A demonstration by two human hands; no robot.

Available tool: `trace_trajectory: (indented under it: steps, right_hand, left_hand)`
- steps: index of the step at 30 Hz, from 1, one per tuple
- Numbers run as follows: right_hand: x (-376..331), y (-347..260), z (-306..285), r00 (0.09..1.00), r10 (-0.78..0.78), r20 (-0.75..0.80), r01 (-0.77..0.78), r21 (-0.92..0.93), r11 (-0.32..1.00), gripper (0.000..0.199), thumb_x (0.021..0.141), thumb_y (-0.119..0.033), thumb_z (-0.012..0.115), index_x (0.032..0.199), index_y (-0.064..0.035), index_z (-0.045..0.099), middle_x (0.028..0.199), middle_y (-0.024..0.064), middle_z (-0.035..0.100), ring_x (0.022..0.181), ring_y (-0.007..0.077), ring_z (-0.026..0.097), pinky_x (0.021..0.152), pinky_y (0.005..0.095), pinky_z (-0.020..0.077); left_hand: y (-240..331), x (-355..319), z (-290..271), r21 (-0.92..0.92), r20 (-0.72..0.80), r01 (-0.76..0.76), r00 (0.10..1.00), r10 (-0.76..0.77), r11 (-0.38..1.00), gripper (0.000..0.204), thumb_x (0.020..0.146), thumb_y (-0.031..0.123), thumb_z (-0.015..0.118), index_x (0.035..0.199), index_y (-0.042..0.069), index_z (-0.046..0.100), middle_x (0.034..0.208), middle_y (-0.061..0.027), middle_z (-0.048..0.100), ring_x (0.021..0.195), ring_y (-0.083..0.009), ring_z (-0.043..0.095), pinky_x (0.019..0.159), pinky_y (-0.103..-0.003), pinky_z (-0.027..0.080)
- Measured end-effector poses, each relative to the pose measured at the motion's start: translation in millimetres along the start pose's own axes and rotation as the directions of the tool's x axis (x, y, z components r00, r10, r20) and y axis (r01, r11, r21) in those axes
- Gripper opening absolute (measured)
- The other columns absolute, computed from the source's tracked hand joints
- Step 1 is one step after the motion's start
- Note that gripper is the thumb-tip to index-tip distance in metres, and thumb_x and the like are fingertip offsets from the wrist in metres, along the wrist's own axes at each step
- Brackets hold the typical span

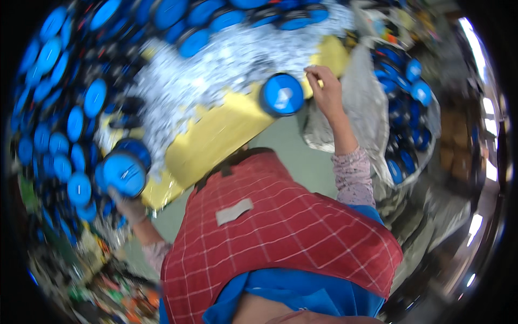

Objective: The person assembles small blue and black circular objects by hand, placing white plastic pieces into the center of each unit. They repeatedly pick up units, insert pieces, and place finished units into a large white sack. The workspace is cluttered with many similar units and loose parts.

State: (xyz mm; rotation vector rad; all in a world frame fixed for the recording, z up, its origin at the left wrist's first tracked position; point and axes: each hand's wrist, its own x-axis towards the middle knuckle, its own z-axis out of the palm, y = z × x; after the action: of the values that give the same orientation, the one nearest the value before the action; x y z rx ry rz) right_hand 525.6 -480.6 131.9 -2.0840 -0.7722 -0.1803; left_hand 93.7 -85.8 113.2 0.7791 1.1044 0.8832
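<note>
Blue-topped round container [125, 174] is sitting at the left hand [128, 208], fingers touching its near rim; blur is hiding whether they are gripping. Right hand [327, 89] is hovering, fingers curling, thumb and forefinger nearly meeting; I cannot tell if anything is pinched. Just left of those fingers, a lone container [283, 94] is standing at the yellow sheet [216, 127]'s edge; silvery pieces [189, 70] are lying farther left. Progress, as I'm judging: one batch is lying inside the pale sack [367, 97], right of the right fingers; many crowded containers [49, 54] beyond the left fingers are lying outside it.
</note>
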Motion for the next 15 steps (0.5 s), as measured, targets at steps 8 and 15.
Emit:
trace_trajectory:
  steps: [8, 15]
  right_hand:
    - [-104.7, -86.3, 277.5, 0.813, -0.035, 0.581, 0.037, 0.009, 0.999, 0.015, 0.088, -0.014, 0.064, 0.1, -0.0069, 0.069, 0.099, 0.0152, 0.067, 0.09, 0.0346, 0.065, 0.078, 0.0428, 0.0521]
    - [-101.7, -108.6, 400.9, 0.867, 0.151, 0.476, 0.036, -0.362, 0.931, 0.037, 0.079, -0.021, 0.074, 0.102, 0.0031, 0.057, 0.093, 0.0243, 0.067, 0.082, 0.0418, 0.066, 0.076, 0.0469, 0.0548]
  left_hand:
    - [-74.9, 19.9, -66.2, 0.579, 0.526, -0.12, 0.811, -0.256, 0.807, 0.051, 0.1, 0.04, 0.052, 0.127, -0.004, 0.055, 0.117, -0.0132, 0.061, 0.107, -0.0188, 0.056, 0.097, -0.034, 0.044]
    - [-106.1, 28.1, -68.1, 0.563, 0.387, 0.067, 0.86, -0.334, 0.824, 0.054, 0.099, 0.043, 0.055, 0.128, -0.001, 0.05, 0.109, -0.0151, 0.062, 0.097, -0.0208, 0.059, 0.083, -0.032, 0.05]
